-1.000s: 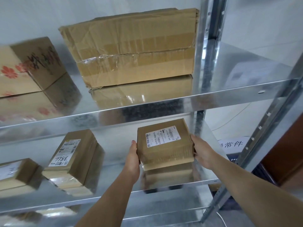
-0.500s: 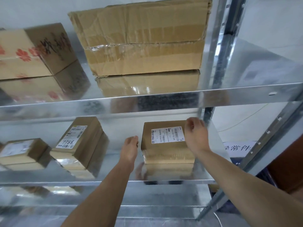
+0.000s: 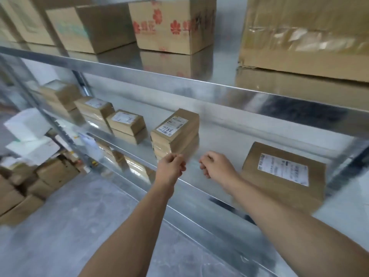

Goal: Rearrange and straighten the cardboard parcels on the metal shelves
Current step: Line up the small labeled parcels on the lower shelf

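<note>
both hands are held up in front of the middle shelf point(image 3: 221, 134), a little apart from each other, and neither holds anything. the left hand point(image 3: 170, 167) has its fingers curled into the palm just below the near corner of the handwritten-label parcel point(image 3: 179, 134). motion blur makes it hard to tell whether the knuckles touch the cardboard. the right hand point(image 3: 216, 165) is curled too, knuckles toward the shelf, over bare metal between that parcel and the printed-label parcel point(image 3: 279, 194).

the handwritten-label parcel stands near the front edge of the middle shelf, turned at an angle to it, with its white label on top. the printed-label parcel lies flat at the right end of the same shelf, well apart from the first, partly behind the right forearm. further left along the shelf sit three more small parcels point(image 3: 125, 122) in a row running back toward the upright post.

on the upper shelf point(image 3: 179, 80) a large taped carton point(image 3: 299, 37) fills the right side. beside it stands a red-flower box point(image 3: 171, 27), then a plain brown box point(image 3: 95, 27). down on the left, a heap of cardboard boxes point(image 3: 30, 186) rests on the grey floor point(image 3: 69, 226).
</note>
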Demonstrator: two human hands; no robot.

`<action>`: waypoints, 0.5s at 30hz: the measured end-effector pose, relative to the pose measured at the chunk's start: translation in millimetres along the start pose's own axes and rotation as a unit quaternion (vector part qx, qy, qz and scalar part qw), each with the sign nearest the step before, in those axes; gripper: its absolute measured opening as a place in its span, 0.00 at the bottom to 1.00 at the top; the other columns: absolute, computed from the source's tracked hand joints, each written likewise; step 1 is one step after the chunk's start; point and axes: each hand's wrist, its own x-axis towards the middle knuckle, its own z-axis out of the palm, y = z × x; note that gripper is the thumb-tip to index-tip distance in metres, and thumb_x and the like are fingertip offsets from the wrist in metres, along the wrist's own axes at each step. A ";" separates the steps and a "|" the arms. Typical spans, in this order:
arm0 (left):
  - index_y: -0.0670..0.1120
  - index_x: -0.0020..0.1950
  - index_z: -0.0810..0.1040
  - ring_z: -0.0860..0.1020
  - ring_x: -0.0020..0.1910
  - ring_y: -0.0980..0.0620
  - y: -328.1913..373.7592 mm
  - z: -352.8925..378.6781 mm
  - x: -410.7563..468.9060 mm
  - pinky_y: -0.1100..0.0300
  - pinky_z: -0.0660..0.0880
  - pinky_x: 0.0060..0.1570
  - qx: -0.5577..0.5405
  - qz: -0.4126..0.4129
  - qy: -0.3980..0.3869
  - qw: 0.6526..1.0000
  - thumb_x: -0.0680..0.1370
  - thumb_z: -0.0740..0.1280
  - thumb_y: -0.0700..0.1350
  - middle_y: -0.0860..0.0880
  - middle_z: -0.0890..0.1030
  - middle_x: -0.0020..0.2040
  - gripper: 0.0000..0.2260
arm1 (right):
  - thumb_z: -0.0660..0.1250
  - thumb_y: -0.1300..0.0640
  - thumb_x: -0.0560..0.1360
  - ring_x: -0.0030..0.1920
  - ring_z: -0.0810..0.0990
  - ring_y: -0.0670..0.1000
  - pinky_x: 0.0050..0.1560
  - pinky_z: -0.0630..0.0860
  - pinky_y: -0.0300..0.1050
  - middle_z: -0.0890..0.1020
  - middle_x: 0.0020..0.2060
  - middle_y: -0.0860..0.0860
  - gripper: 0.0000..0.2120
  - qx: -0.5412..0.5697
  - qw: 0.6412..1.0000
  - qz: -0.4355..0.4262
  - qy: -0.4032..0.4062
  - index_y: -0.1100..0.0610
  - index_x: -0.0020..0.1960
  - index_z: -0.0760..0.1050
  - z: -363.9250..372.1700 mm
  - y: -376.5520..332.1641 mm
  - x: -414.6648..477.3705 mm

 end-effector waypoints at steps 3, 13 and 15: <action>0.42 0.44 0.79 0.75 0.31 0.53 -9.1 -60.1 1.1 0.60 0.70 0.36 -0.023 -0.015 0.061 0.998 0.80 0.66 0.40 0.48 0.79 0.34 0.06 | 0.62 0.60 0.80 0.29 0.74 0.48 0.37 0.73 0.45 0.79 0.31 0.47 0.13 -0.004 0.998 -0.016 -0.058 0.53 0.38 0.76 56.4 -18.9 4.4; 0.44 0.44 0.79 0.74 0.33 0.52 -26.2 -262.1 -4.4 0.59 0.69 0.37 -0.031 -0.044 0.199 0.979 0.82 0.65 0.40 0.47 0.78 0.36 0.07 | 0.62 0.58 0.80 0.32 0.76 0.50 0.37 0.75 0.45 0.81 0.34 0.49 0.10 -0.002 0.982 -0.044 -0.182 0.57 0.41 0.79 256.8 -82.6 -8.1; 0.44 0.44 0.79 0.74 0.34 0.52 -30.1 -291.4 -2.8 0.59 0.69 0.37 -0.029 -0.049 0.215 0.975 0.82 0.65 0.41 0.47 0.78 0.36 0.07 | 0.63 0.58 0.80 0.33 0.76 0.50 0.38 0.76 0.47 0.81 0.34 0.49 0.10 -0.007 0.980 -0.051 -0.194 0.57 0.42 0.78 286.1 -91.4 -10.3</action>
